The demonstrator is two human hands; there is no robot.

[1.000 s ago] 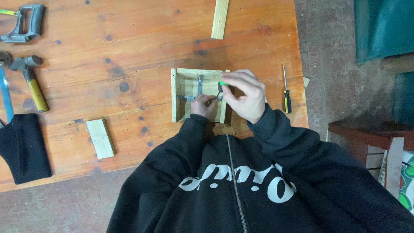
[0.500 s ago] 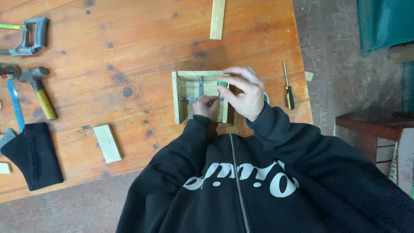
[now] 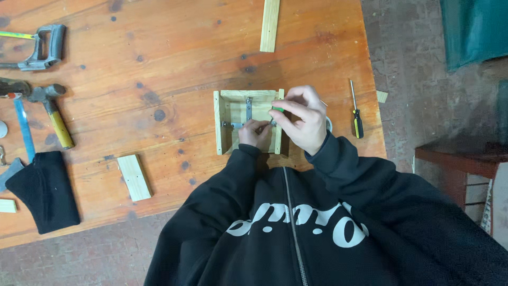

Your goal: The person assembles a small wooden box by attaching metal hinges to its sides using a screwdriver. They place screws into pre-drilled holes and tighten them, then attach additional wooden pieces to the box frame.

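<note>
A small open wooden box frame (image 3: 228, 114) with metal brackets inside lies on the orange-brown wooden table (image 3: 159, 63). My left hand (image 3: 254, 133) rests inside the frame at its near edge, fingers pinched on a small metal bracket. My right hand (image 3: 302, 119) is closed around a green-handled screwdriver (image 3: 277, 110) at the frame's right wall, the tip pointing toward my left fingers. Black sleeves cover both arms.
A yellow-and-black screwdriver (image 3: 355, 112) lies right of the frame. A wood strip (image 3: 270, 25) lies at the far edge, a small wood block (image 3: 134, 177) near left. A hammer (image 3: 50, 111), hacksaw (image 3: 39, 48), and black cloth (image 3: 45, 191) sit at left. A red stool (image 3: 457, 159) stands right.
The view has shifted slightly; both hands stay at the frame in nearly the same pose, with the right hand still on the green screwdriver.
</note>
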